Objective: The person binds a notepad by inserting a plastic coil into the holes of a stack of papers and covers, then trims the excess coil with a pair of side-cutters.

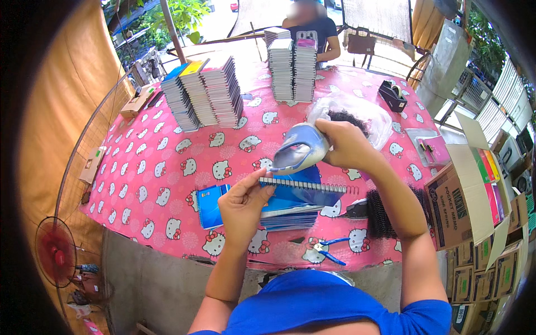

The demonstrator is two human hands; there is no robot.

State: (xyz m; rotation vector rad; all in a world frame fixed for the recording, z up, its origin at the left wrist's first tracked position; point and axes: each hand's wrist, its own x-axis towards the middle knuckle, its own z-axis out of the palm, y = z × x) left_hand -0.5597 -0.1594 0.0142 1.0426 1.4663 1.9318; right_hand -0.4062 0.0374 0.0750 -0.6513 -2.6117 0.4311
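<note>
My right hand [341, 139] grips a curved blue-and-white piece with an oval opening [301, 148], whose exact kind I cannot make out. Its lower tip is close to the left end of a metal spiral [304, 184] along a blue notebook [290, 195]. At that same end, my left hand [245, 204] pinches the notebook's corner between thumb and fingers. The spiral's loose turns stick out past the right end. Several blue notebooks [290, 222] lie beneath, with another blue notebook [210, 205] at the left. Cutting pliers with blue handles [333, 250] rest near the table edge.
Tall notebook stacks [204, 95] [293, 70] stand at the back of the pink patterned table [162, 167]. Black coils [393, 212] lie right, beside an open carton [455, 198]. Farther back are a plastic bag [377, 120] and tape dispenser [393, 96]. Another person [312, 33] sits opposite.
</note>
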